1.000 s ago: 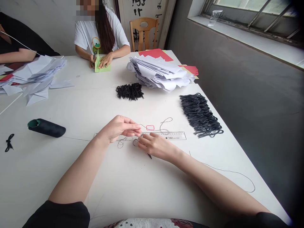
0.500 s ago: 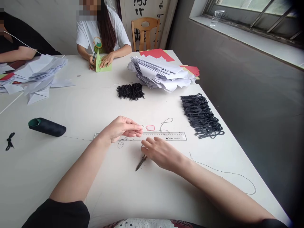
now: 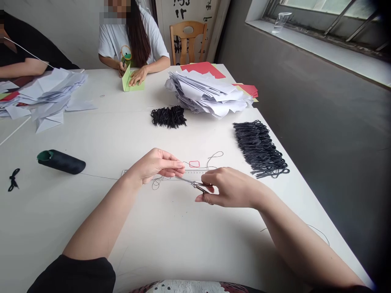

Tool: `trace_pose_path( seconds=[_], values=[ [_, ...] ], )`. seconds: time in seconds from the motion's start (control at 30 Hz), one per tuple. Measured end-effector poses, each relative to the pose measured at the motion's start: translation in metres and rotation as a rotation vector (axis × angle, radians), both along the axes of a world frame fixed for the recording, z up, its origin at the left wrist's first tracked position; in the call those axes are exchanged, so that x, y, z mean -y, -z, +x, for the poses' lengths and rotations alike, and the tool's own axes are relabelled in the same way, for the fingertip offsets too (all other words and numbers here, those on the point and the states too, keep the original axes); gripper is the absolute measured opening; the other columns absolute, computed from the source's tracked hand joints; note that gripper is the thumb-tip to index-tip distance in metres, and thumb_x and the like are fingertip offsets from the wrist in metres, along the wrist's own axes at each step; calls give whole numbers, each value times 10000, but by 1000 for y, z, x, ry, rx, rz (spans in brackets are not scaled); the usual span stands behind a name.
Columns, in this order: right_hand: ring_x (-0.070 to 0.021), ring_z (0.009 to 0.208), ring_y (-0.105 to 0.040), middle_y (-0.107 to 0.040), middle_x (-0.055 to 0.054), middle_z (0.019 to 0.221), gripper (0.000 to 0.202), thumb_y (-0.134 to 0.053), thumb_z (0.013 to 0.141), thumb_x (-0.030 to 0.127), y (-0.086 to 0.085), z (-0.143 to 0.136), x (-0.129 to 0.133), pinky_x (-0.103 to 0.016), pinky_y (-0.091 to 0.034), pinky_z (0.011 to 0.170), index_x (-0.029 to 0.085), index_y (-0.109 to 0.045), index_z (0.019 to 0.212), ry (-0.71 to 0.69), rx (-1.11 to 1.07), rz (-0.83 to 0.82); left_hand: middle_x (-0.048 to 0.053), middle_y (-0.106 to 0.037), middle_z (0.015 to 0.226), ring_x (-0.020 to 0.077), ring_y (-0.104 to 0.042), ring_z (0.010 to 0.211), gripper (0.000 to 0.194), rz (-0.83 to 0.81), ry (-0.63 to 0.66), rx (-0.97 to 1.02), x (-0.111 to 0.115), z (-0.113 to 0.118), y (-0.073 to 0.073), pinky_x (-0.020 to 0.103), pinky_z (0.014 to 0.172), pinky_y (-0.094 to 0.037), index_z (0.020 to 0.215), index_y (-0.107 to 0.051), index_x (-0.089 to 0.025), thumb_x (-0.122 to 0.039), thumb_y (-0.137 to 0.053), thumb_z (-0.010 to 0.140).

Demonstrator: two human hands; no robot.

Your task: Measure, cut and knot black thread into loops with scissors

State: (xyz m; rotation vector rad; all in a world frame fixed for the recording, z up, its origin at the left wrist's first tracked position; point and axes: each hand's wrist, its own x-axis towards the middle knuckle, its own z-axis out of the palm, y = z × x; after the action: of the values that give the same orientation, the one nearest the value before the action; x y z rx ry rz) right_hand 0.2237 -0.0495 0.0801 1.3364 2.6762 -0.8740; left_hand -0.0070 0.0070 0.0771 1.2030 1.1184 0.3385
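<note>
My left hand (image 3: 160, 166) pinches a thin dark thread (image 3: 214, 156) above the ruler, with loops of it trailing to either side. Fingers of my right hand (image 3: 227, 187) are in the handles of a pair of scissors (image 3: 195, 184). The blades point left and reach just below my left fingertips, close to the thread. Under both hands lies a clear ruler (image 3: 191, 173), partly covered. A small pinkish-red rectangular outline (image 3: 194, 164) shows just beyond it. From a black thread spool (image 3: 61, 161) on the left, a strand runs toward my left hand.
Black looped cord bundles lie in a small pile (image 3: 168, 116) and a larger row (image 3: 259, 148). A stack of white papers (image 3: 207, 91) stands beyond them. Across the table (image 3: 91, 211), a person (image 3: 139, 49) handles folded green paper (image 3: 134, 83). Another person sits far left near more papers.
My right hand has picked up the scissors from the table and turned their blades toward my left hand. My left hand has stayed nearly still.
</note>
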Motion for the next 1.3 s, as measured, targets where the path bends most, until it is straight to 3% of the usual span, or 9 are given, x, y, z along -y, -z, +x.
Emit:
trace_pose_path(
  seconds=[0.1,0.37,0.9,1.3],
  values=[
    [-107,500,-372,-546,-19,588,533,-456,855,659,-1,2,-1,-263,-257,536,180,-477,624,69,70,11,79,-752,861,177,-719,810,229,1,7,6,1,-1,0,184,675,-524,782,-767,-167,-384,-783,712],
    [-100,463,-326,-489,-6,525,584,-459,806,726,-1,-2,0,-257,-235,514,183,-464,594,114,123,-7,84,-750,870,176,-711,818,236,13,12,19,1,0,1,197,684,-516,778,-770,-172,-396,-786,705],
    [-103,497,-386,-543,-16,586,591,-421,848,717,1,-3,0,-246,-266,537,175,-490,619,122,56,-76,80,-750,867,171,-703,792,251,22,-27,48,1,1,2,225,717,-515,774,-769,-186,-417,-801,681],
    [-102,496,-366,-487,4,537,547,-443,881,650,2,-1,-2,-242,-271,525,183,-442,599,101,8,-88,84,-750,858,177,-704,808,268,11,-28,51,0,0,2,218,710,-517,779,-771,-181,-419,-812,665]
  ],
)
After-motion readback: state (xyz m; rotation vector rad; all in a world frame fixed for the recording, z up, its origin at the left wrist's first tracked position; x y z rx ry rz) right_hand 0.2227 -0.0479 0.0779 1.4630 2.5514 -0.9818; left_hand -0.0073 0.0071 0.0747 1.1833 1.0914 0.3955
